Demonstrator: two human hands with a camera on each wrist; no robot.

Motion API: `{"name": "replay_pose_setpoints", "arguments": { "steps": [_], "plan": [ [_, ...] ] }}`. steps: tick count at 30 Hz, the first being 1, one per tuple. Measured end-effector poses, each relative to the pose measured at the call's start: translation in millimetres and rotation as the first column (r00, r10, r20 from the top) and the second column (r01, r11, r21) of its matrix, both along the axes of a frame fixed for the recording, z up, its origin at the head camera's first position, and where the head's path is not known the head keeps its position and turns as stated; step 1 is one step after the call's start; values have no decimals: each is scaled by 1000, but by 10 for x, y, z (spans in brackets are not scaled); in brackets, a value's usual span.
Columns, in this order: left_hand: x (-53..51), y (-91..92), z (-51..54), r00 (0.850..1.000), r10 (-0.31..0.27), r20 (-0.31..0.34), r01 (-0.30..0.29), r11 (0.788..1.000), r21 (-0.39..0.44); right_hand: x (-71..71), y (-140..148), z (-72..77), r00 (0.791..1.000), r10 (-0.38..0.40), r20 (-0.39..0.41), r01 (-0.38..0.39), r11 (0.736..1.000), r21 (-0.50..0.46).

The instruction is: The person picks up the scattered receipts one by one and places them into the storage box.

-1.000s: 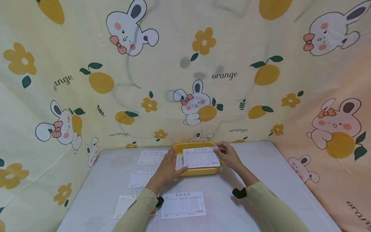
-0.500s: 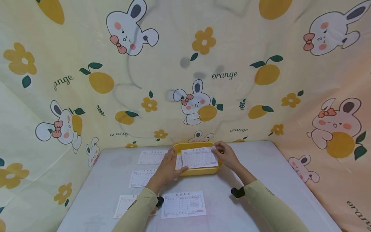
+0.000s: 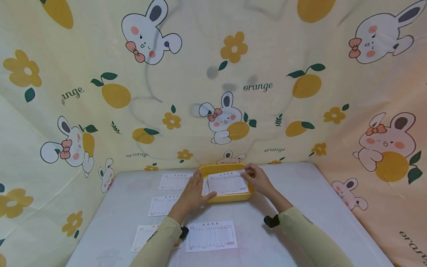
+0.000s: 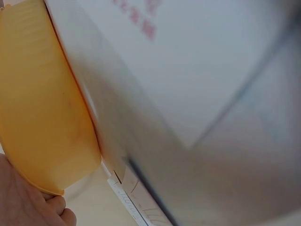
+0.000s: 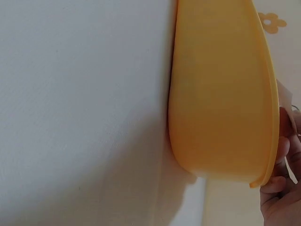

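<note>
A printed paper form (image 3: 227, 183) lies over the yellow plastic basket (image 3: 230, 198), covering most of its opening. My right hand (image 3: 258, 179) pinches the form's right edge over the basket's right end; in the right wrist view its fingers (image 5: 282, 148) are beside the rim with a bit of paper. My left hand (image 3: 192, 193) holds the basket's left end, thumb at the near rim. In the left wrist view the fingertips (image 4: 59, 205) hang past the rim. Another paper's edge (image 3: 205, 186) shows inside the basket, left of the held form.
Similar forms lie on the white table (image 3: 287, 248): one at the back left (image 3: 175, 181), one below it (image 3: 163, 205), one partly under the left sleeve (image 3: 143, 237), and one in front (image 3: 211, 236). A patterned cloth (image 3: 260, 111) hangs behind the basket.
My right hand has moved slightly left with the form, which has slid left and settled lower over the basket. The left hand has stayed in place.
</note>
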State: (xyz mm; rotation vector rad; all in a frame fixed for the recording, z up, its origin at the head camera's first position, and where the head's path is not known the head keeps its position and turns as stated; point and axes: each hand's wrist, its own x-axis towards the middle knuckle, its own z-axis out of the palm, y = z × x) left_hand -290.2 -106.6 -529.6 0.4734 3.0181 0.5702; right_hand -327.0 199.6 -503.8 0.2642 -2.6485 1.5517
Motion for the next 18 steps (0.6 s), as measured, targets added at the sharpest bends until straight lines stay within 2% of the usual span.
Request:
{"name": "replay_pose_setpoints", "arguments": {
  "steps": [11, 18],
  "plan": [
    [-8, -1, 2, 1000, -2, 9, 2, 1000, 16, -36, -37, -44, 1000, -4, 24, 3, 999, 51],
    [3, -4, 8, 1000, -11, -12, 11, 1000, 18, -24, -41, -31, 1000, -2, 3, 2, 998, 65]
  ]
}}
